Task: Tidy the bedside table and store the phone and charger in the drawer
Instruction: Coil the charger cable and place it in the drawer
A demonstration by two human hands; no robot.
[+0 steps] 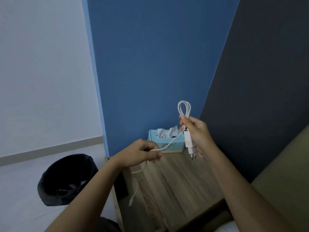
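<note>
My right hand holds the white charger plug above the wooden bedside table, prongs pointing down. Loops of its white cable stick up out of the same fist. A length of cable runs down and left to my left hand, which pinches it. The loose cable end dangles below that hand, over the table's left edge. A dark flat object, possibly the phone, lies on the table under my left forearm, mostly hidden. No drawer is in view.
A light blue tissue box stands at the back of the table against the blue wall. A black-lined waste bin sits on the floor to the left. A dark headboard and the bed edge border the right side.
</note>
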